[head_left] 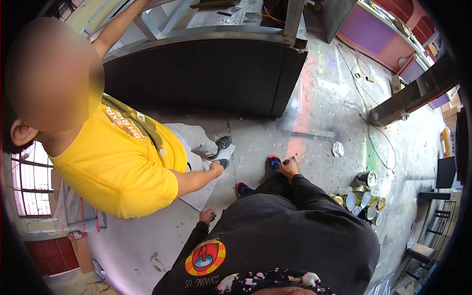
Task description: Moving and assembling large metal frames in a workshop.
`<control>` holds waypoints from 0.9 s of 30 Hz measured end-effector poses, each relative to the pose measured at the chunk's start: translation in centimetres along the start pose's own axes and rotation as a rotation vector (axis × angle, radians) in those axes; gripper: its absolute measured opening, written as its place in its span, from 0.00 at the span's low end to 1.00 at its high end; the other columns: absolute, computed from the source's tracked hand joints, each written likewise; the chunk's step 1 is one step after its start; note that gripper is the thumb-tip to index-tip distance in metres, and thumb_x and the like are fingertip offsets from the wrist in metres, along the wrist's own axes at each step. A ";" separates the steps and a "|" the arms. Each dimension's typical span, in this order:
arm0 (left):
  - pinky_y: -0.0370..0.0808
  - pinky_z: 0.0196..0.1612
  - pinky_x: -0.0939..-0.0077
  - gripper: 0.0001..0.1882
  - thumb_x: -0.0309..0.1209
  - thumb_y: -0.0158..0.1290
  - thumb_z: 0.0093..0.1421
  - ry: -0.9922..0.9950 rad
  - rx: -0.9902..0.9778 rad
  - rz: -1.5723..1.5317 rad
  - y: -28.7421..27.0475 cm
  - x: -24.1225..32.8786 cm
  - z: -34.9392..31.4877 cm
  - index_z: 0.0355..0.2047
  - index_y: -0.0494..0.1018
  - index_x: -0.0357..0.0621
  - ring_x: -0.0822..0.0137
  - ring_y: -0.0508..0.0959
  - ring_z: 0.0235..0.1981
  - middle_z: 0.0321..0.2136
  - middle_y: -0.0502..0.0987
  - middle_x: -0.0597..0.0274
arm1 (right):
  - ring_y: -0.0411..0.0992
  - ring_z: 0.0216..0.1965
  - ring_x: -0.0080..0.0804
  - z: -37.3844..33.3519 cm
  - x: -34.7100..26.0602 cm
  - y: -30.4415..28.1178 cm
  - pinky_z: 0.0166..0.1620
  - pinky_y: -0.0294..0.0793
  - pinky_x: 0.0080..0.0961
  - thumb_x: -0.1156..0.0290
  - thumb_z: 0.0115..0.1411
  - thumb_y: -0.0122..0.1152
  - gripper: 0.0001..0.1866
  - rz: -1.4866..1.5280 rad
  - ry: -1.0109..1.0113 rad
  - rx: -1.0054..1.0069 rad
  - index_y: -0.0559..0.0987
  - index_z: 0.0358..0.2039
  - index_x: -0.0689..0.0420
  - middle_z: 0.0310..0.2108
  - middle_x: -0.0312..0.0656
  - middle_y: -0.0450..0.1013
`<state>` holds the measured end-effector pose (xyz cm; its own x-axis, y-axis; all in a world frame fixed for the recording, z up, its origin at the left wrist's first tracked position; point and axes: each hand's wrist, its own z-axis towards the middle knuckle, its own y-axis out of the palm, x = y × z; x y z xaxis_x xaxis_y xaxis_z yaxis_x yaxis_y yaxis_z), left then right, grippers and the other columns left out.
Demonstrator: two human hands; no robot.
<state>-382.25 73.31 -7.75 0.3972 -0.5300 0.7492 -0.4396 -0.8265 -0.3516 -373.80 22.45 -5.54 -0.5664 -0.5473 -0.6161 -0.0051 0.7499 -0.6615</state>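
Both palms are facing away from the camera; finger detail is reading small and soft. The right hand (pixel 289 167) is hanging low at the end of a black sleeve (pixel 314 194), fingers curling loosely together; whether they are pinching anything I cannot tell, since their undersides are hidden. Just beyond those fingertips a shoe with a red toe (pixel 273 161) is resting on the concrete floor (pixel 319 113). The left hand (pixel 207 215) is hanging by the hip, fingers folding into a loose fist, holding nothing visible.

A second shoe (pixel 241 188) is partly covered by the black trouser leg. A pale sheet (pixel 204 194) is lying on the floor just above the left fingers, much of it hidden under another person in a yellow shirt (pixel 118 167), whose hand (pixel 216 167) is reaching down over it.

Open floor is stretching beyond the right fingers toward a black cabinet (pixel 196 76). To the outer side of those fingers, well apart, a cluster of paint tins (pixel 364 199) is standing; a crumpled foil scrap (pixel 338 149) is lying farther off.
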 end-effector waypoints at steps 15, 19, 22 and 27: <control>0.72 0.28 0.73 0.14 0.37 0.52 0.59 -0.463 0.220 -0.539 7.9 7.9 0.2 0.42 0.71 0.43 0.68 0.78 0.26 0.31 0.76 0.61 | 0.75 0.35 0.55 16.8 -22.9 -21.3 0.37 0.73 0.43 0.62 0.56 0.60 0.31 0.224 -0.488 0.948 0.63 0.58 0.59 0.37 0.56 0.76; 0.74 0.32 0.70 0.15 0.40 0.51 0.60 -0.483 0.254 -0.674 10.3 9.6 0.0 0.42 0.70 0.44 0.65 0.78 0.30 0.29 0.74 0.61 | 0.75 0.36 0.58 16.2 -29.1 -28.5 0.37 0.73 0.46 0.64 0.56 0.56 0.39 0.054 -0.592 0.831 0.51 0.65 0.57 0.37 0.59 0.76; 0.73 0.31 0.71 0.11 0.39 0.51 0.60 -0.466 0.295 -0.739 12.4 10.8 -0.8 0.38 0.70 0.49 0.67 0.77 0.29 0.28 0.74 0.63 | 0.75 0.34 0.59 18.5 -28.8 -30.2 0.36 0.73 0.48 0.58 0.53 0.55 0.43 -0.249 -0.513 0.643 0.49 0.66 0.58 0.31 0.60 0.76; 0.72 0.27 0.71 0.09 0.37 0.50 0.61 -0.577 0.314 -0.745 16.7 9.2 -1.2 0.37 0.71 0.47 0.68 0.77 0.25 0.26 0.74 0.64 | 0.75 0.35 0.60 17.9 -27.3 -31.1 0.39 0.74 0.49 0.57 0.57 0.54 0.39 -0.301 -0.600 0.547 0.50 0.65 0.53 0.33 0.63 0.75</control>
<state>-386.87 54.86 -6.09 0.8529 0.2033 0.4809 0.2823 -0.9544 -0.0971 -343.40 7.43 24.20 -0.0735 -0.9130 -0.4012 0.3993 0.3417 -0.8508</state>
